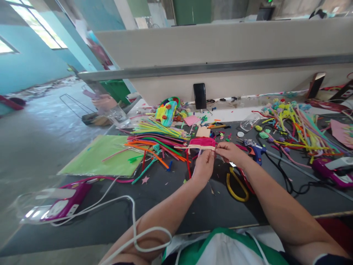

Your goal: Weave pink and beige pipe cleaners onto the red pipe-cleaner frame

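A magenta fuzzy craft piece (pixel 202 141) with a cream strip along its lower edge is held up over the dark table. My left hand (pixel 204 165) pinches this strip from below, near its right half. With fingertips closed, my right hand (pixel 230 151) grips the strip's right end. Under my right wrist lie scissors (pixel 237 187) with a yellow handle loop, partly hidden by the forearm. A blue glue gun (pixel 257 154) rests just right of that hand. Left of the piece spreads a heap of coloured pipe cleaners (pixel 157 138).
A green sheet (pixel 102 158) in clear plastic covers the left side. Purple power strips (pixel 67 200) with cords sit at both sides. A black phone (pixel 199 96) leans on the partition. More pipe-cleaner pieces (pixel 298 125) pile up at right. A white cord crosses my left forearm.
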Demonstrator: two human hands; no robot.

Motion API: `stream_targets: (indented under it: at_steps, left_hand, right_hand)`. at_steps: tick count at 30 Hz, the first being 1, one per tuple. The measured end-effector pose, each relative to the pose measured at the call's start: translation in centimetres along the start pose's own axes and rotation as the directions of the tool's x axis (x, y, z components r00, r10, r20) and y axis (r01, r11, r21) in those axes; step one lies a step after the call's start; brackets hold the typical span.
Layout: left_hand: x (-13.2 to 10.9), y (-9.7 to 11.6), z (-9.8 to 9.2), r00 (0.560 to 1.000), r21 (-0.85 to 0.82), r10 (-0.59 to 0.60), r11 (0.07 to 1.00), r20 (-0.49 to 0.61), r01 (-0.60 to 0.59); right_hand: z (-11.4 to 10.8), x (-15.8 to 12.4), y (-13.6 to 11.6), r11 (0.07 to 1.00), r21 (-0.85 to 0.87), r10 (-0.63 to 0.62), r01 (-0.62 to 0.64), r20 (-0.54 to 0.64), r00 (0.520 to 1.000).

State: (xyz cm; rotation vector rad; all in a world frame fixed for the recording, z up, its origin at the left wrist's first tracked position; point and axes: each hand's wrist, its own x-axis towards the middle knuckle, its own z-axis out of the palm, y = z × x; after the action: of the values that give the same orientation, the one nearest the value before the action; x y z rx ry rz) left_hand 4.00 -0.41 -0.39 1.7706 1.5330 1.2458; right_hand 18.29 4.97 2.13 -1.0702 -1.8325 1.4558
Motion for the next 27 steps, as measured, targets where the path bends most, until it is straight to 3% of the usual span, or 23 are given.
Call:
stream_targets:
  at_steps: [3, 6, 9, 12, 15, 18, 22, 25, 27]
  left_hand:
    - [0.0, -0.1, 0.1, 0.999, 0.009, -0.009, 1.0, -0.042, 0.009]
    - [0.3, -0.4, 0.1, 0.998, 0.025, -0.021, 0.999, -0.064, 0.023]
    - [0.8, -0.9, 0.2, 0.998, 0.021, -0.029, 0.999, -0.058, 0.03]
    - [1.1, -1.4, 0.2, 0.997, -0.002, -0.046, 0.999, -0.057, 0.046]
    - [1.2, -1.7, 0.1, 0.997, 0.005, -0.046, 0.999, -0.065, 0.046]
    - [1.2, -1.6, -0.1, 0.997, 0.044, -0.017, 0.999, -0.073, 0.02]
    - [1.1, -0.9, -0.5, 0.999, 0.045, -0.019, 0.999, -0.05, 0.021]
    - [0.9, -0.1, -0.5, 1.0, 0.003, -0.018, 1.0, 0.002, 0.018]
    - [0.8, 0.3, -0.5, 0.999, -0.011, -0.016, 1.0, 0.043, 0.017]
  right_hand:
    - [0.5, 0.3, 0.3, 0.999, -0.022, -0.035, 0.034, -0.039, 0.999]
    - [1.1, 0.5, 0.6, 0.973, -0.183, -0.165, 0.14, -0.126, 0.978]
    - [1.5, 0.5, 0.7, 0.892, -0.394, -0.306, 0.22, -0.168, 0.937]
    - [2.0, 0.5, 0.8, 0.769, -0.581, -0.408, 0.266, -0.127, 0.904]
    - [2.5, 0.4, 0.9, 0.687, -0.658, -0.474, 0.307, -0.085, 0.877]
    - [2.3, 0.3, 0.9, 0.745, -0.604, -0.441, 0.282, -0.129, 0.888]
    - [0.3, 0.1, 0.5, 0.916, -0.382, -0.17, 0.121, -0.098, 0.981]
    - [-1.4, 0.2, 0.5, 0.975, -0.212, -0.106, 0.061, -0.209, 0.972]
    - [-1.9, 0.4, 0.7, 0.998, -0.05, -0.047, 0.038, -0.212, 0.976]
